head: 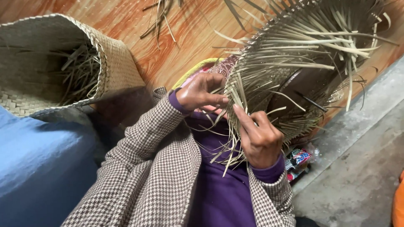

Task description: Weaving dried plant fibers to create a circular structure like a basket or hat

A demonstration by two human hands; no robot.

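From where I watched through the head camera, the upper left of the frame held a finished woven basket (105,63) lying on its side with loose strips inside it, and below it a blue cloth (38,164) filled the lower left corner. Nearer the middle, the left hand (200,93) was curled, its thumb and fingers pinched on a few pale strips at the near edge of the half-woven piece (294,63). Just to its right and lower, the right hand (259,138) was partly closed, the forefinger stretched up against the strips and the other fingers folded round a bundle of loose ends. The piece itself rose from the hands into the upper right of the frame, touching both, its free strips fanning outward. I judged the main risk to be a dry strip cracking where it was bent sharply between the fingers, or the pinch slackening so that the last crossings sprang apart. A dark thin stick (311,102) lay across the weave to the right, and could have snagged a strip. A small printed wrapper (299,157) sat on the grey floor (362,168) at lower right.
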